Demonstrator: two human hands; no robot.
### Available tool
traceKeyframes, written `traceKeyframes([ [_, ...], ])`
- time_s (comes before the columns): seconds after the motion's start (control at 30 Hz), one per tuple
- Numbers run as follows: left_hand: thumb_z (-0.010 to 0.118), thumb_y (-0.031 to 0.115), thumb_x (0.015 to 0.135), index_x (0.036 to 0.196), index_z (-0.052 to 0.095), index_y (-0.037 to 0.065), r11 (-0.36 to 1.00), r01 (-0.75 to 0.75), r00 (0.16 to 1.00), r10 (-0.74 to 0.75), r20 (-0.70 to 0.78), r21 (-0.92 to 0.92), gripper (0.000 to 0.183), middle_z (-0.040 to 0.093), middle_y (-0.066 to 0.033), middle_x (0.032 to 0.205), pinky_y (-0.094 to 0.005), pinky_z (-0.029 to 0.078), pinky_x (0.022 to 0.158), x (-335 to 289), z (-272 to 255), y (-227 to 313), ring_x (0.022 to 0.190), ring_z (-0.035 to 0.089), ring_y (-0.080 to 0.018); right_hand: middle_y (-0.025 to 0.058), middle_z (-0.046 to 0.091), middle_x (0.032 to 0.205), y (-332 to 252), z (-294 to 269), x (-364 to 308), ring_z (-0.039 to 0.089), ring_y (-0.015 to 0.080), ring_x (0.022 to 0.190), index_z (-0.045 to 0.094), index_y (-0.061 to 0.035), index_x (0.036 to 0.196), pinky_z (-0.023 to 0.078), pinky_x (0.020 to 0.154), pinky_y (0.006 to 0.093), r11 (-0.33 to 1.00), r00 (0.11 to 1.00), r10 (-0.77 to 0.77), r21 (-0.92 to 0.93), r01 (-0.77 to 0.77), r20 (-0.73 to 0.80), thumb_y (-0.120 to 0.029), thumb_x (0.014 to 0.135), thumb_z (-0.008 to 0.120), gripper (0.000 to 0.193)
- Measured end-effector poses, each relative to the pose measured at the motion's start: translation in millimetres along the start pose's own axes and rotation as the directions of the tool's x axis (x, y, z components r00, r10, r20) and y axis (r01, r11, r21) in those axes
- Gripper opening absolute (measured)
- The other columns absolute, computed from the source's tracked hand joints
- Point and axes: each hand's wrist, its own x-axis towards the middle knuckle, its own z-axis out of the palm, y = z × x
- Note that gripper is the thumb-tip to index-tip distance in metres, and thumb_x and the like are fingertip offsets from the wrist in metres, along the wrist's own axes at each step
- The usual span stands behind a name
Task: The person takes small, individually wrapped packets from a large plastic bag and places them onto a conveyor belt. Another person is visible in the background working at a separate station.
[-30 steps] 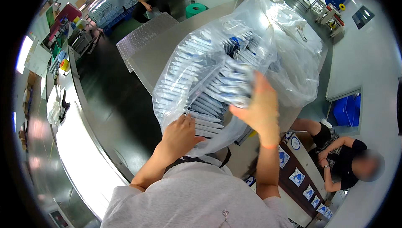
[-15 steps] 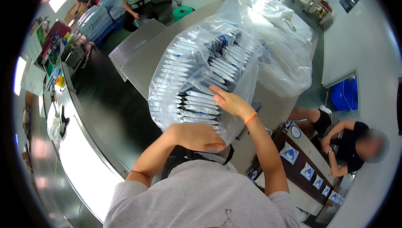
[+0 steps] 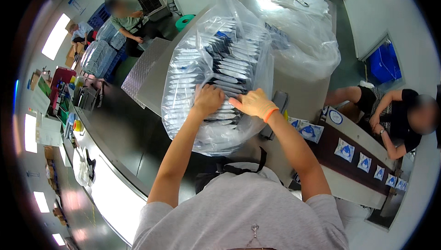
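Observation:
A big clear plastic bag (image 3: 181,126) lies on the metal table before me, filled with rows of flat silvery packets (image 3: 235,64) standing on edge. My left hand (image 3: 210,99) is on the near rows with its fingers curled down; what they grip is hidden. Close beside it, my right hand (image 3: 256,104), with an orange band at the wrist, bends its fingers over the right side of the rows. Its thumb points left, almost touching the left hand. Whether the fingers hold packets or plastic film cannot be made out.
More clear plastic (image 3: 312,52) covers the table's far right. On the right, a conveyor (image 3: 337,169) carries several white-and-blue packets past a seated person (image 3: 390,116). A green roll (image 3: 185,22) stands behind the table; two more people sit at the far left. A long counter (image 3: 115,176) runs along the left.
My left hand has moved forward from the bag's near edge onto the packets. My right hand has shifted slightly right and curled its fingers. The view has turned a little.

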Motion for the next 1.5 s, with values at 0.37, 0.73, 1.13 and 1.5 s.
traceKeyframes([
  [0.37,0.032,0.044,0.103,0.097,0.069,0.01,0.987,0.151,0.934,-0.122,0.336,-0.06,0.051,0.07,-0.0167,0.097,-0.0517,0.046,0.087,28.2,-26.5,34.6,0.098,0.063,-0.0387,0.0086,0.067,0.076,-9.1,-14.6,-82.2,0.063,0.0262,0.088,0.069,-0.0099,0.084,0.036,0.102,0.048,0.997,0.928,0.031,0.075,-0.003,-0.371,-0.052,0.086,0.06,0.043],
  [0.73,0.036,0.034,0.104,0.129,0.052,0.009,0.978,-0.126,0.987,0.141,0.082,-0.167,0.039,0.058,-0.013,0.123,-0.0453,0.037,0.101,-7.4,-6.1,30.5,0.115,0.053,-0.0336,0.0145,0.055,0.121,75.8,46.6,-211.2,0.051,0.0338,0.115,0.054,-0.0087,0.121,0.038,0.1,0.0492,0.905,0.642,0.382,0.409,-0.115,-0.665,-0.025,0.079,0.069,0.047],
  [1.13,0.04,0.033,0.102,0.128,0.053,0.006,0.978,-0.062,0.992,0.082,0.091,-0.201,0.039,0.056,-0.015,0.124,-0.0453,0.037,0.101,-6.9,-16.6,41.0,0.117,0.051,-0.0352,-0.0007,0.061,0.122,351.8,101.1,-468.1,0.054,0.0258,0.116,0.06,-0.0247,0.124,0.041,0.097,0.0474,0.586,0.602,0.797,-0.319,-0.745,0.059,-0.018,0.074,0.071,0.052],
  [1.5,0.043,0.033,0.101,0.127,0.052,0.007,0.989,-0.049,0.994,0.062,0.091,-0.139,0.039,0.056,-0.0153,0.122,-0.0452,0.036,0.101,-13.4,-23.2,42.1,0.116,0.051,-0.0352,0.017,0.061,0.12,326.0,49.3,-278.2,0.058,0.033,0.112,0.067,0.0002,0.105,0.046,0.094,0.0402,0.925,0.925,0.189,0.256,-0.281,0.331,-0.036,0.071,0.076,0.05],
])
